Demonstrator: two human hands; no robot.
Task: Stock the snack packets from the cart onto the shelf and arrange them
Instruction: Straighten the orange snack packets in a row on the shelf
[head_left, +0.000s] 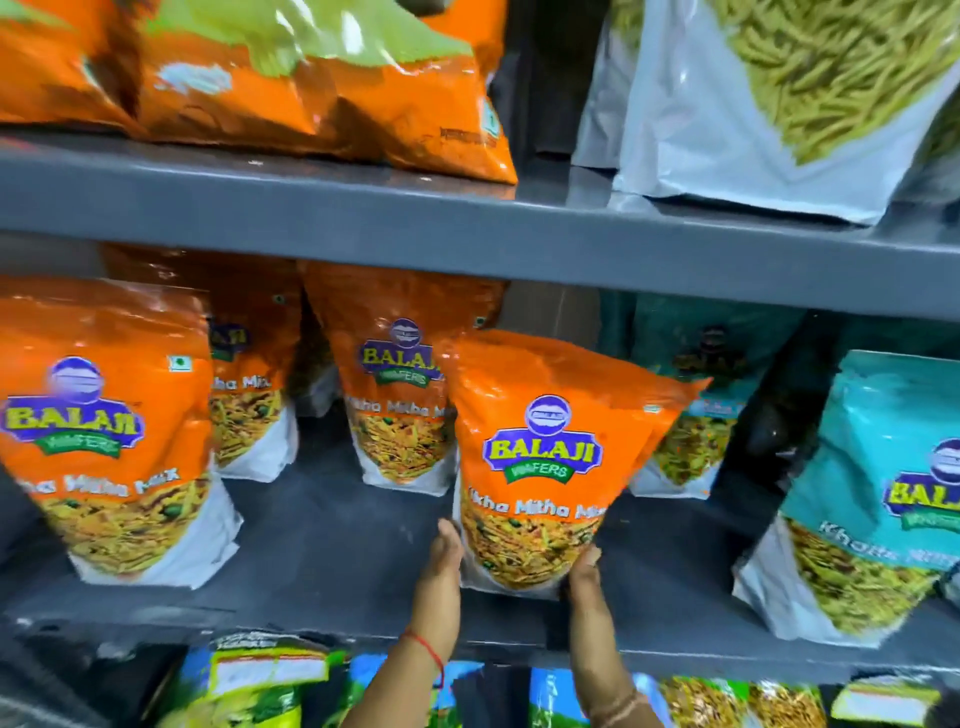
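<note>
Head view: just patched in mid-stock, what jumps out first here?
An orange Balaji packet stands at the front middle of the grey shelf, with the left hand and right hand on its lower corners. More orange packets fill the left side, and a teal packet stands at the right.

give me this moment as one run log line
step: placing orange packet on middle shelf | left hand: on its lower left edge | right hand: on its lower right edge | neighbours: orange left, teal right
</note>
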